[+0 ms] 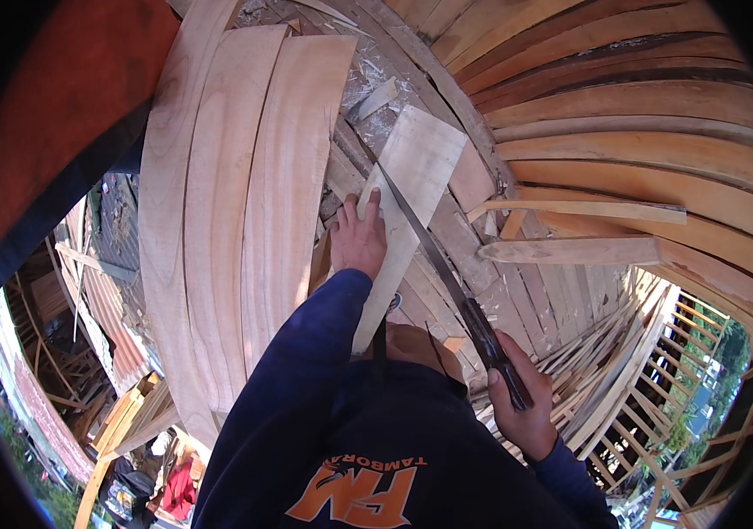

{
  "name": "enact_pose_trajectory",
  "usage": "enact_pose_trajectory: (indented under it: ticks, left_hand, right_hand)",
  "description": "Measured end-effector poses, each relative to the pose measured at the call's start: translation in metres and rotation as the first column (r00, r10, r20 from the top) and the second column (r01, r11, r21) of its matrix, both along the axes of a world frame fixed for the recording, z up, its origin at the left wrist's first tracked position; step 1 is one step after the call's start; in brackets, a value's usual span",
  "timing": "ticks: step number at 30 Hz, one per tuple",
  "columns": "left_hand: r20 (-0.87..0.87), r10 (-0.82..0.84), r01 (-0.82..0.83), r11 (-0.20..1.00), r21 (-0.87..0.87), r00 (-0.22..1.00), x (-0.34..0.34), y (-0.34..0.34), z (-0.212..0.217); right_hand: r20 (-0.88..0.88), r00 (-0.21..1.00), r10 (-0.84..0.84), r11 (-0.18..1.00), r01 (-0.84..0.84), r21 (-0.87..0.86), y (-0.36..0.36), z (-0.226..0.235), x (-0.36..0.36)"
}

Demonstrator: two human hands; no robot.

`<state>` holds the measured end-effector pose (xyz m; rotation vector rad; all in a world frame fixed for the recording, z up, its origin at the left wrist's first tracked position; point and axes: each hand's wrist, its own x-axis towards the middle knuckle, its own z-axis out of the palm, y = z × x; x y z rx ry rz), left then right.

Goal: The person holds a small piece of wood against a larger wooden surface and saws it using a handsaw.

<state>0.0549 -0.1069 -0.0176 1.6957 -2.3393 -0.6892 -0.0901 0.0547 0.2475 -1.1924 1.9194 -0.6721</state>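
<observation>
A long pale wooden board [427, 145] lies at a slant in front of me, running back toward my body. My left hand [360, 238] is closed over its left edge, with one digit pressed on the top face and others at the edge. In my right hand [524, 397] is a handsaw [433, 251], held by its dark handle. The saw's blade slants up and left across the board, its far end just beyond my left fingertips. Whether the teeth have cut into the wood, I cannot tell.
Several wide curved planks [253, 176] stand on the left. Curved planking [641, 132] forms a wall on the right, with a short timber [570, 250] jutting from it. Narrow wood strips [605, 370] are piled at the lower right. Shavings and a wood offcut [378, 97] lie beyond the board.
</observation>
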Motion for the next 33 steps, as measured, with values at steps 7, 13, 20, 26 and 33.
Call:
enact_pose_trajectory:
  ticks: [7,13,20,26,33]
  left_hand:
    - [-0.034,0.016,-0.015,1.0,0.016,0.999,0.003,0.001,-0.001]
    - [0.059,0.005,-0.006,1.0,0.011,0.998,0.001,-0.003,0.001]
    - [-0.019,-0.021,0.022,1.0,0.003,1.0,0.002,0.004,0.004]
    - [-0.032,0.016,-0.016,1.0,0.006,0.999,0.003,-0.002,0.006]
    - [-0.045,-0.015,0.017,0.999,0.038,0.999,-0.003,0.001,0.007]
  right_hand:
    - [0.181,0.983,-0.043,0.999,0.044,-0.001,-0.155,-0.099,0.016]
    - [-0.02,1.0,0.011,1.0,-0.01,0.027,0.009,0.02,-0.002]
    - [0.11,0.991,-0.079,0.997,0.081,-0.014,-0.181,-0.126,0.019]
    - [0.054,0.997,-0.052,0.994,0.046,0.104,-0.011,0.013,0.004]
    - [0.185,0.977,-0.11,0.994,0.112,-0.005,-0.14,-0.111,0.012]
